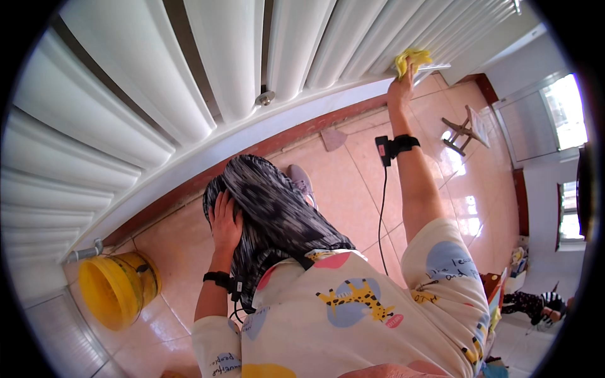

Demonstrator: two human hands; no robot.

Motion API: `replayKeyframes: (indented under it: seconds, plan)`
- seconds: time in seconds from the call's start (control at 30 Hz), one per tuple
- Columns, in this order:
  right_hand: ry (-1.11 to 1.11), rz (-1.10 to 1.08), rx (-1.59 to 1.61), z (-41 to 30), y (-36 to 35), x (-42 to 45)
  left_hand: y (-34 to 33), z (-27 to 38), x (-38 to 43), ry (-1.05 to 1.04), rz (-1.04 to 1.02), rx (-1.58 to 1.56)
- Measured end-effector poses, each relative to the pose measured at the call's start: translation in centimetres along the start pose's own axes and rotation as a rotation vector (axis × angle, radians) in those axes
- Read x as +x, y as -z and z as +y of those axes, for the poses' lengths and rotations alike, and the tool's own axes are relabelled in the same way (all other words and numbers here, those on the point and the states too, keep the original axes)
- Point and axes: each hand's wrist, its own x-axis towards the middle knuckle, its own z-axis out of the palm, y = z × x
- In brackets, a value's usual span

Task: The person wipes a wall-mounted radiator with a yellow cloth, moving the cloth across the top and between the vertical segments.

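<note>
My right hand [401, 90] is stretched far out to the right, holding a yellow cloth [412, 61] against the lower part of a white column radiator [236, 61]. The fingers are partly covered by the cloth. My left hand [226, 222] rests flat on my knee, on the patterned grey and black trousers [279, 208], with nothing in it. Both wrists wear black straps, each carrying a small device with a cable. A metal fitting [265, 98] sits between two radiator columns near the lower edge.
A yellow bucket [118, 290] stands at the left on the pink tiled floor [359, 175], below a grey pipe [85, 253]. A small folding stool [465, 130] is to the right. Another person [534, 304] is at the far lower right. A loose tile piece [333, 140] lies near the wall.
</note>
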Motion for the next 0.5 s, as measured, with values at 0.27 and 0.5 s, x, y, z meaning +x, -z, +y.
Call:
replayKeyframes:
  seconds: [0.27,0.5]
  plan:
    - [0.064,-0.198,-0.074,-1.9,2.1,-4.4,0.0,-0.2,0.0,0.047,-0.026,-0.027]
    - [0.271,-0.203,0.05,-5.5,3.5,-5.8,0.4,0.4,0.2,0.048,-0.026,-0.056]
